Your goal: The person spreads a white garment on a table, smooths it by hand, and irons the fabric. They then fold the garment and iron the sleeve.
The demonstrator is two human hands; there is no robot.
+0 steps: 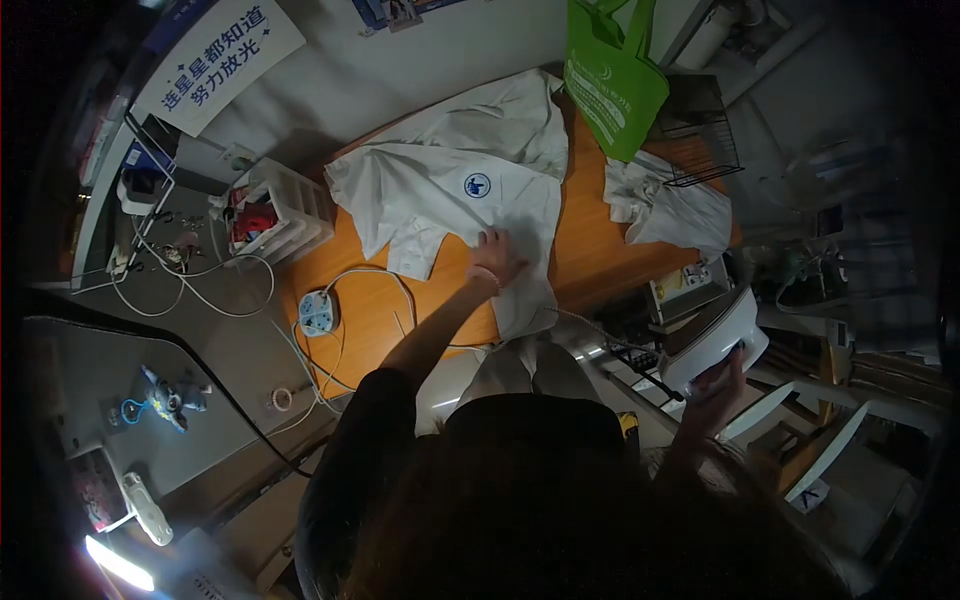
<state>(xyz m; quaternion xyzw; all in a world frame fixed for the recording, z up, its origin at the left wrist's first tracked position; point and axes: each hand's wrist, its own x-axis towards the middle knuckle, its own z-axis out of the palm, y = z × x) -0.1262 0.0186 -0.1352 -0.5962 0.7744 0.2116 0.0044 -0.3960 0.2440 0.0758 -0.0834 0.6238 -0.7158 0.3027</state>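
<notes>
A white shirt (450,150) with a round blue emblem lies spread over the orange tabletop (590,250), one sleeve toward the left and its lower part reaching the near edge. My left hand (497,261) rests on the cloth below the emblem, fingers stretched out. Off the table to the right, my right hand (722,385) is wrapped round the handle of a white clothes iron (715,340). The iron is tilted up in the air, apart from the shirt, and part of my grip is hidden by it. A cord runs from near the iron toward the table's front edge.
At the table's right lie another white cloth (670,205), a green bag (615,80) and a black wire rack (700,140). On the left are a power strip (318,313) with cords and a clear plastic drawer box (285,210). Chair parts (825,455) stand at lower right.
</notes>
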